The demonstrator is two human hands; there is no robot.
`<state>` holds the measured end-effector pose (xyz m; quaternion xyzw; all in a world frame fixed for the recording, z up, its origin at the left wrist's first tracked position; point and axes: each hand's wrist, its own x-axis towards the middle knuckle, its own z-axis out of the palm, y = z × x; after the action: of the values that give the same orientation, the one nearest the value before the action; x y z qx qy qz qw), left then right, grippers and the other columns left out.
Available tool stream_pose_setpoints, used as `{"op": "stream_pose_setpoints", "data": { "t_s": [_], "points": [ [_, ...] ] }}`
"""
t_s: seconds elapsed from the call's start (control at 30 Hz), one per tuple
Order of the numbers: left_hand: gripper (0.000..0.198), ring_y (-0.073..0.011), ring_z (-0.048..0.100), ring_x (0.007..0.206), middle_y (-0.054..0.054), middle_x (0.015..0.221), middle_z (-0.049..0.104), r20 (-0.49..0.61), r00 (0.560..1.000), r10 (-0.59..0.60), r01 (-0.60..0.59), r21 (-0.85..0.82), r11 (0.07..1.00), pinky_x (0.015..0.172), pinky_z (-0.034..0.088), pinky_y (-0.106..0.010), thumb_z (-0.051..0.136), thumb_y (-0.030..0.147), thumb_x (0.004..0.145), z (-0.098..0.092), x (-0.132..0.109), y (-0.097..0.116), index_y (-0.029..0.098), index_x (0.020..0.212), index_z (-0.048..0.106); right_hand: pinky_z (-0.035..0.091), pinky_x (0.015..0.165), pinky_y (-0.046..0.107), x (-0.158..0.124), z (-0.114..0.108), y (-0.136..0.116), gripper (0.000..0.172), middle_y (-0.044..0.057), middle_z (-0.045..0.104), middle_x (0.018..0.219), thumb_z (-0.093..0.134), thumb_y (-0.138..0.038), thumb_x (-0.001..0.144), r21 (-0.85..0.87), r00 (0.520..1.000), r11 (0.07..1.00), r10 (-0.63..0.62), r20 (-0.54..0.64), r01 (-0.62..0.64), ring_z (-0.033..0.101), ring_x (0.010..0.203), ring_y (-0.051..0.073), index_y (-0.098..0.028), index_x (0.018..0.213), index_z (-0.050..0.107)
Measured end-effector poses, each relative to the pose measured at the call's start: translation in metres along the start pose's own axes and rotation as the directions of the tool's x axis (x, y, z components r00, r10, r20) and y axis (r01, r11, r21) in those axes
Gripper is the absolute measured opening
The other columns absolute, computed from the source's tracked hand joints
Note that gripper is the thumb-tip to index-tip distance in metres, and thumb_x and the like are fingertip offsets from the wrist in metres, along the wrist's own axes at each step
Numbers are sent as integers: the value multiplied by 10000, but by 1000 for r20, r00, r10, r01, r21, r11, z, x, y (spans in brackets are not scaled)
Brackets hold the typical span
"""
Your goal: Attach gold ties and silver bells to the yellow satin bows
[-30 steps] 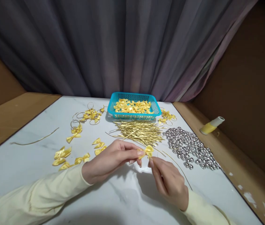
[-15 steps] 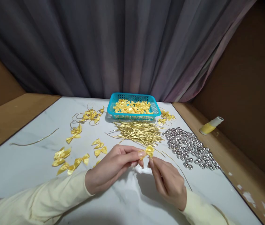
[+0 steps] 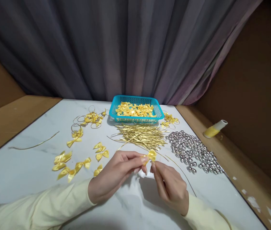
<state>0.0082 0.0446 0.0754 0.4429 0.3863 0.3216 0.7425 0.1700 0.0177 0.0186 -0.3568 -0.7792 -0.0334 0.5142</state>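
Note:
Between the thumb and fingers of my left hand is a small yellow satin bow, raised over the table's middle. My right hand is closed in a pinch at the bow's lower edge; what its fingertips hold is too small to make out. Just beyond both hands lies a heap of gold wire twist ties. A loose gold tie curves past my right hand. Left of my left hand, several yellow bows are scattered on the white table.
A turquoise basket of yellow bows stands at the back. Silver bells or beads spread at right. Bows with wire loops lie in clusters at back left and back right. A white-and-yellow tube rests on the right ledge.
The view has shifted very slightly. Both hands keep nearly the same place, and the bow stays in my left hand's pinch.

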Motion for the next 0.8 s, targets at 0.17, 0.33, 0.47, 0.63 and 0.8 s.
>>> {"op": "stream_pose_setpoints", "data": {
  "t_s": [0.17, 0.33, 0.47, 0.63, 0.8],
  "points": [
    [214, -65, 443, 632, 13, 645, 566, -10, 998, 54, -53, 60, 997, 587, 334, -161, 583, 268, 810, -2, 0, -4, 125, 666, 654, 465, 539, 260, 0, 2, 0, 191, 80, 618, 706, 440, -15, 831, 38, 1000, 999, 22, 18, -23, 568, 594, 155, -121, 958, 535],
    [220, -66, 462, 629, 18, 645, 587, -25, 992, 120, -113, 200, 973, 600, 342, -167, 576, 288, 816, -5, 0, -7, 145, 674, 662, 456, 542, 242, 2, 0, -3, 202, 81, 622, 743, 434, -2, 824, 78, 997, 995, 62, 36, -65, 559, 595, 141, -126, 945, 536],
    [221, -71, 492, 639, 27, 644, 602, -46, 984, 173, -153, 278, 948, 625, 359, -172, 566, 302, 822, -4, -1, -8, 163, 674, 653, 452, 531, 236, 3, 0, -3, 201, 76, 623, 741, 434, -7, 825, 87, 997, 994, 69, 46, -73, 545, 567, 130, -129, 945, 540],
    [202, -69, 505, 622, 36, 638, 607, -72, 974, 216, -179, 347, 921, 618, 370, -169, 566, 302, 820, -1, -3, -8, 176, 690, 656, 456, 531, 237, 2, 0, -3, 205, 74, 624, 745, 427, -22, 835, 96, 997, 993, 72, 42, -76, 554, 572, 131, -134, 971, 533],
    [188, -72, 517, 626, 36, 641, 616, -80, 971, 224, -179, 378, 909, 596, 377, -164, 566, 295, 819, -2, -4, -10, 183, 700, 660, 453, 533, 235, 1, 0, -4, 235, 68, 622, 733, 427, -10, 834, 110, 998, 992, 57, 41, -62, 545, 577, 129, -132, 1013, 519]
  ]
}}
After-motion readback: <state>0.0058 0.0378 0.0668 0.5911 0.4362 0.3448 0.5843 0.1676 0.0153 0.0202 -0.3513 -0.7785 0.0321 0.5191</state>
